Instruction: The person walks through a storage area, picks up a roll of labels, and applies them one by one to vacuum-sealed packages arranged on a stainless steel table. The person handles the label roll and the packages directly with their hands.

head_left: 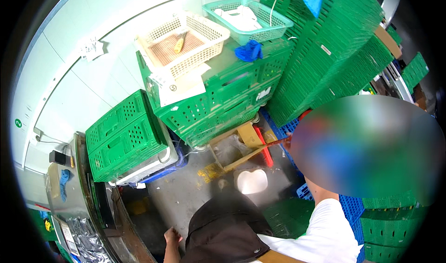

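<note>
My left hand (173,235) hangs low beside my dark brown apron (227,226), its fingers curled in with nothing showing in them. My right arm, in a white sleeve (320,228), reaches forward to the right. A blurred patch covers most of my right hand (288,145); only a bit of it shows at the patch's left edge. A thin reddish-brown strip (277,142) meets it there, and whether the hand grips it cannot be made out. Nearest to it are a cardboard box (223,166) on the floor, with clear plastic inside, and a red piece (265,152) beside the box.
Stacked green crates (223,95) ahead carry a cream basket (200,56) with a yellow-handled tool, a teal basket (251,34) and a blue cloth (249,51). More green crates (125,137) stand left, beside a metal table (74,202). A white stool (251,181) sits near my feet.
</note>
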The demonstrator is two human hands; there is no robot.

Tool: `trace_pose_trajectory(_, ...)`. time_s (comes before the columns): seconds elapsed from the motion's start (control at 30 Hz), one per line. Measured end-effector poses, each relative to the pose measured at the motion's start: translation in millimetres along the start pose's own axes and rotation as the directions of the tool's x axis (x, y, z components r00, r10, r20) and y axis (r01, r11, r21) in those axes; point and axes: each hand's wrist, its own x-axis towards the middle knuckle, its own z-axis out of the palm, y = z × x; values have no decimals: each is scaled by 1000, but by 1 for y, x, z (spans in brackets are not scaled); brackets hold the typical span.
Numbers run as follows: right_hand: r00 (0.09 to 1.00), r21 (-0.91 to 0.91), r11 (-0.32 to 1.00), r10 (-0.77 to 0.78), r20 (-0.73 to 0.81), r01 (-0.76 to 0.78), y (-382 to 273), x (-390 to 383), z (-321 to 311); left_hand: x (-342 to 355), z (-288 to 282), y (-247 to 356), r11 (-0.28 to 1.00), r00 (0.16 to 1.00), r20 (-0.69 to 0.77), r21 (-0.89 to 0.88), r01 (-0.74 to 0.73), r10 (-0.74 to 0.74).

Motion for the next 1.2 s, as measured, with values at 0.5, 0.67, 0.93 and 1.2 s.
trace_pose_trajectory(0.5, 943, -847, 463, -311, 122, 262, -145, 144, 142, 16, 65, 43, 997, 974, 224, 83, -4, -15)
trace_pose_trajectory(0.67, 881, -951, -29, -371, 295, 307, -123, 171, 132, 13, 51, 43, 998, 998, 40, 42, 37, -39)
trace_pose_trajectory(0.93, 763, -827, 449, -645, -38, 338, -198, 192, 127, 11, 76, 61, 999, 995, 97, 32, -37, 34)
trace_pose_trajectory(1.2, 722, -871, 178, -646, 246, 457, -261, 242, 205, -8, 81, 75, 991, 995, -1, 85, -100, 101)
